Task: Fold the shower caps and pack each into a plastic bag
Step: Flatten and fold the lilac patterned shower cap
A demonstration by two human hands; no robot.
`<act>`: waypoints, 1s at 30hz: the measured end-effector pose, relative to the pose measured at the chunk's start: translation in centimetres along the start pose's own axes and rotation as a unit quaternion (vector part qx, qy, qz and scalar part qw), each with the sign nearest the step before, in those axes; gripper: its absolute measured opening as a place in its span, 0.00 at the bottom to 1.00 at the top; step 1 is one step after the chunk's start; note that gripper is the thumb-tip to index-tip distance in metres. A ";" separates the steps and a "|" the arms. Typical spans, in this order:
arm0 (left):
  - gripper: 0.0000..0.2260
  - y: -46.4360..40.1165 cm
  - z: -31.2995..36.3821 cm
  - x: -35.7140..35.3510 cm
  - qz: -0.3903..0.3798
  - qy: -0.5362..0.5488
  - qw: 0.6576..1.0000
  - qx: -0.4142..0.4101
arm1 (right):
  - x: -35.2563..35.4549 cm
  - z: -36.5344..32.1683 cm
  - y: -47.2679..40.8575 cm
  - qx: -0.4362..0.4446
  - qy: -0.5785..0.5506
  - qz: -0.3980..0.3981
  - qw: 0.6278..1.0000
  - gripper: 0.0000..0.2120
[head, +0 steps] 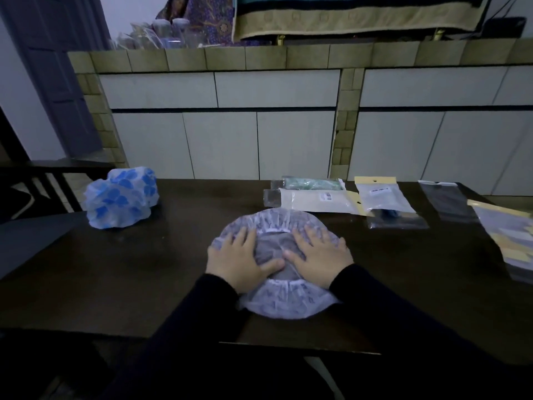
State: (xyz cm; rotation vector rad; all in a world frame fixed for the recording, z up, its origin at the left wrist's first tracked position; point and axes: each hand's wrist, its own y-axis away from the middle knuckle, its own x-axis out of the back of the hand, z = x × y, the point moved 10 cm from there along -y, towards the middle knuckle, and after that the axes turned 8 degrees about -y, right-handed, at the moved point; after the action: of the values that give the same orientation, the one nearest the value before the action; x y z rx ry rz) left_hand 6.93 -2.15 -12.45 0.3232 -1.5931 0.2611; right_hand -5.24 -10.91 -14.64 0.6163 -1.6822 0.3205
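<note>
The translucent grey-patterned shower cap (284,301) is pressed flat, unfolded, under the open-fingered left hand (240,259) and right hand (320,255); the blue-spotted cap (122,197) is untouched, though packed plastic bags (317,199) lie beyond.

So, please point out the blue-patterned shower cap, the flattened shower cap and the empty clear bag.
blue-patterned shower cap (122,197): head view, middle of its crumpled heap.
flattened shower cap (285,301): head view, near ruffled rim.
empty clear bag (445,200): head view, its middle.

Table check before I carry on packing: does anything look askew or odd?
Only the blue-spotted shower cap at the far left: it sits crumpled in a heap, unfolded. Both hands press the other cap flat.
</note>
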 end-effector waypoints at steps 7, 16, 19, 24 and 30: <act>0.25 0.8 -0.9 4.6 0.013 0.013 1.000 0.013 | 1.7 0.0 0.6 0.065 -0.047 -0.045 0.996 0.33; 0.22 -4.6 -3.2 2.0 -0.027 0.165 0.985 0.049 | 2.9 -3.2 1.3 0.134 -0.093 0.014 0.986 0.22; 0.13 -4.9 -4.3 1.3 0.013 0.234 0.970 0.072 | 0.5 -2.3 0.6 0.123 -0.021 -0.017 0.992 0.26; 0.14 -4.4 -6.6 1.7 0.112 0.242 0.952 0.149 | 2.3 -2.5 -0.2 0.161 -0.022 -0.004 0.987 0.30; 0.19 -2.6 -6.8 5.6 0.225 0.116 0.960 0.117 | 6.9 -1.4 2.2 0.060 -0.059 0.189 0.978 0.23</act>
State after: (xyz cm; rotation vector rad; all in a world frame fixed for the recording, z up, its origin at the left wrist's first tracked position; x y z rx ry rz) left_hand 14.06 -2.38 -6.66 0.0994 -1.3885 0.8145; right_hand -6.03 -9.93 -7.36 0.4055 -1.9035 0.6736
